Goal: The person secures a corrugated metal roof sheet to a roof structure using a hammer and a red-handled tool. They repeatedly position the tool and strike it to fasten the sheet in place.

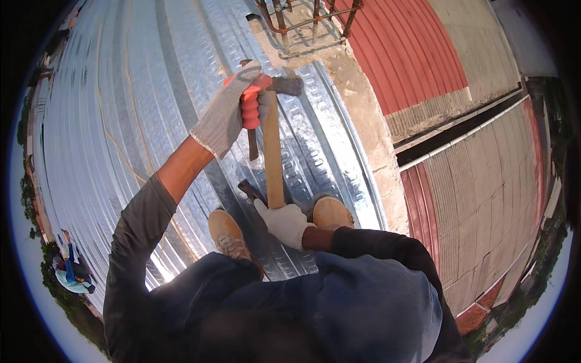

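Observation:
My left hand (233,109), in a pale knit glove, is closed around the red ribbed grip of a chisel (250,111). The chisel's dark steel end points down toward the metal decking (175,78). My right hand (284,225), gloved in white, grips the lower end of a hammer's wooden handle (274,151). The dark hammer head (287,86) is up beside the chisel's red guard; I cannot tell if they touch. Just beyond my right hand is a dark, bar-like thing (249,190) whose kind is unclear.
My shoes (227,233) stand on the ribbed decking. A rough concrete edge (369,121) runs along its right side, with rusty rebar (302,21) rising at the top. Beyond are lower red and grey roofs (478,199). Another person (74,272) is far left. A thin cord (115,145) crosses the decking.

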Motion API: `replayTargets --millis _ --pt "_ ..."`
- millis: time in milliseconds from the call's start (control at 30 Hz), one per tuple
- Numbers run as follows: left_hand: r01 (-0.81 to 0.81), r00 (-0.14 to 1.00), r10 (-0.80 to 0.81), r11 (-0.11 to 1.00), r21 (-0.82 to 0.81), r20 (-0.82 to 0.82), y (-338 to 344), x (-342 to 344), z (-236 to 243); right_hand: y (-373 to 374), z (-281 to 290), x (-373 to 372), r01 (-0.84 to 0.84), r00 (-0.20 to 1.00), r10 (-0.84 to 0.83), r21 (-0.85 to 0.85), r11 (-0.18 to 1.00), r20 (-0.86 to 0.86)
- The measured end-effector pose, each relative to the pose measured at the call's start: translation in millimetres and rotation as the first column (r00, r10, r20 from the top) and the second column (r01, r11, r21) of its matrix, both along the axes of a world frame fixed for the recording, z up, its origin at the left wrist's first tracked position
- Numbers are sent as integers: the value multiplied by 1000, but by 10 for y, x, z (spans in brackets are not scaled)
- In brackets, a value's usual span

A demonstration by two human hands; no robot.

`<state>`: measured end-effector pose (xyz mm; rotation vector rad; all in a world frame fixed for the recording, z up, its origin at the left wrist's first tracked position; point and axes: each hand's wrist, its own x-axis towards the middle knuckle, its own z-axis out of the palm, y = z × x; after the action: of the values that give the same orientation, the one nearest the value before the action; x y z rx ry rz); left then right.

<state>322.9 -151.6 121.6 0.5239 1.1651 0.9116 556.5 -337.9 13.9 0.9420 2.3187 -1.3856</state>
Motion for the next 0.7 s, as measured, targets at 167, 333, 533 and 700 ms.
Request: replayTargets --millis 167,333,533,700 --pt "-277 952 282 959 -58 120 -182 160 -73 364 452 171 -131 970 122 -26 991 -211" --pt "-37 965 51 998 58 -257 -349 -118 -358 936 851 509 -14 984 -25 -211 977 -178" --pt "-270 873 179 952 -144 -453 -193 -311 -564 236 347 268 -274 929 297 129 953 -220" --pt "-414 712 117 866 -279 -692 -401 -588 -1175 -86 -56 -113 -307 921 381 445 841 -85"
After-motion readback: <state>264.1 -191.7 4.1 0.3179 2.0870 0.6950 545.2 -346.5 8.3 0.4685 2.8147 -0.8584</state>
